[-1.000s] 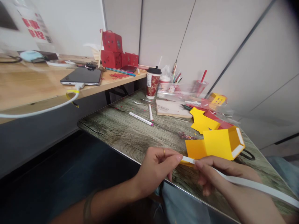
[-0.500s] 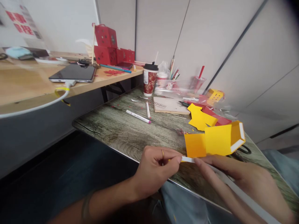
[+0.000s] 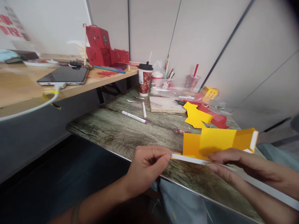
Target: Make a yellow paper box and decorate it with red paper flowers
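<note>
My left hand [image 3: 149,166] is closed, with thumb and forefinger pinching the left end of a white strip of double-sided tape [image 3: 189,159], where it meets the edge of a folded yellow paper box [image 3: 216,140]. Farther along the same strip, my right hand [image 3: 243,168] has its thumb and fingertips pressed together on the tape and the lower edge of the yellow paper. A long tail of tape runs from there under the right hand toward the lower right. White tape also covers the far right flap of the box.
Beyond my hands lie yellow paper scraps [image 3: 197,115], red paper [image 3: 212,115], a white marker [image 3: 134,117] and a wooden board [image 3: 166,104]. A lidded coffee cup [image 3: 144,80] stands behind. On the higher left table are a tablet [image 3: 64,75] and red paper boxes [image 3: 98,46].
My right hand has slid rightward along the tape, away from my left hand, so more tape lies along the yellow edge. The yellow box has shifted and turned slightly; the view has swung right.
</note>
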`<state>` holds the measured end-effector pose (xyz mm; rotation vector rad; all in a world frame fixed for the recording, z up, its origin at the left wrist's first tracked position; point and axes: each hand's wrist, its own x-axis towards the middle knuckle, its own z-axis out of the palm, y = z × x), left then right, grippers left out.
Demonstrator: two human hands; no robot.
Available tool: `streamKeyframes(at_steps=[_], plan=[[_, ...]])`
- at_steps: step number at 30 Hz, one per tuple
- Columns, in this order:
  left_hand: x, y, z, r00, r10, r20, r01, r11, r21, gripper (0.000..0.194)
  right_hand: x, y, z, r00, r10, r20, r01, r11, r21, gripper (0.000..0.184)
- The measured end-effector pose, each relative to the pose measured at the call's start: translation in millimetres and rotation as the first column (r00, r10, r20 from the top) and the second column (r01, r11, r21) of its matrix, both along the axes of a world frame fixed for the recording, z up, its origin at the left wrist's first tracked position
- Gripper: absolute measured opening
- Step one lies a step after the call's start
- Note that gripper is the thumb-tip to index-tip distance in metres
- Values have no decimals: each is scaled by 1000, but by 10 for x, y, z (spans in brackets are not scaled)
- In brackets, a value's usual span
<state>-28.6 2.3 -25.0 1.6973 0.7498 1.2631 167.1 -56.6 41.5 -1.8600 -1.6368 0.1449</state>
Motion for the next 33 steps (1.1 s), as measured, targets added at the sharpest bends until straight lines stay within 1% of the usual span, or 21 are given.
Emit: streamKeyframes(at_steps=[2, 5, 11, 16, 21, 28, 33], plan=[[0, -3, 0, 1000, 9, -11, -9, 1000, -13, 35, 18, 47, -19, 999, 34, 11, -34, 999, 14, 31], [1, -5, 6, 1000, -3, -21, 2, 999, -46, 35, 46, 100, -46, 997, 66, 31, -67, 998, 16, 27], [-4, 2, 14, 998, -3, -59, 0, 999, -53, 35, 44, 105, -73, 999, 44, -14, -44, 999, 16, 26], [-9, 8, 3, 997, 2, -75, -9, 995, -96, 31, 26, 115, -108, 999, 41, -18, -40, 999, 33, 24], [-15, 18, -5, 996, -8, -93, -1, 995, -95, 34, 6, 113, -137, 1000, 7, -29, -4, 996, 84, 24], [-33, 16, -13, 996, -21, -90, 11, 993, -116, 34, -35, 98, -146, 1000, 8, -5, -7, 992, 126, 21], [-33, 16, 1, 997, -21, -78, 13, 994, -106, 33, -44, 99, -163, 1000, 2, 9, -3, 992, 123, 19]])
